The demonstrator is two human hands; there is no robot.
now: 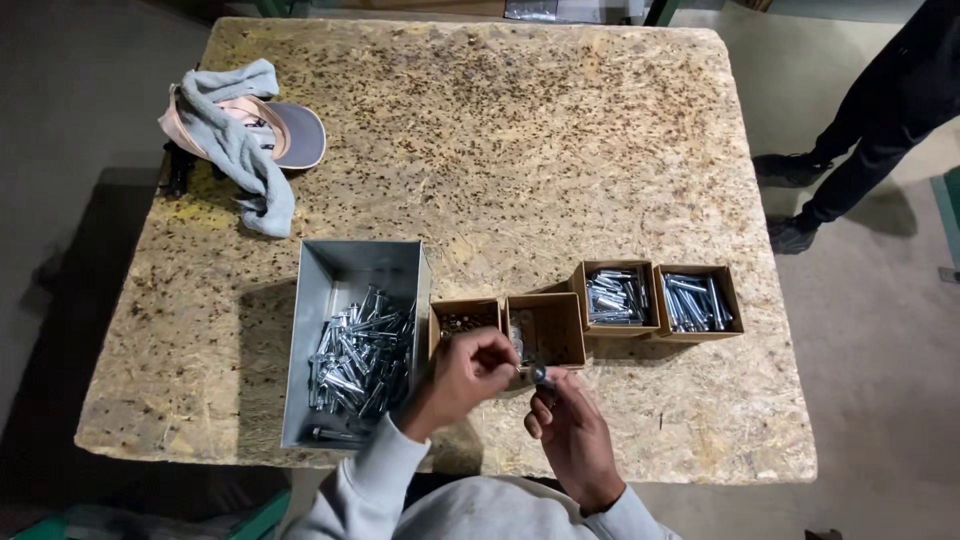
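The small metal fastener [538, 374] sits pinched between both hands just above the near edge of the counter [600, 150], in front of the row of little boxes; it looks like a short bolt with a part being fitted on its end, though it is too small to be sure. The left hand [468, 375] is curled tight, fingertips closed on the piece from above, and the right hand [570, 430] cups under it with thumb and forefinger narrowed on its lower end. Held so near the counter's edge, the piece could slip from those fingertips and drop to the floor [880, 330] or into the person's lap, I judge, since there is little counter beneath it. A loose part could also fall into the wrong box: the open brown box [545, 328] lies just beyond the hands, touching a second brown box [464, 318] holding small dark bits. Left of these stands a grey metal bin [350, 345] piled with shiny sleeves or bolts, its wall just beside the left wrist, so a jerk of the elbow might knock it. To the right two more brown boxes [617, 296] [697, 300] hold neater silver parts. Far off at the counter's back left lie a cap [290, 135] and a grey cloth [235, 140], well apart. Another person's dark-trousered legs [870, 140] stand by the right corner, clear of the work.
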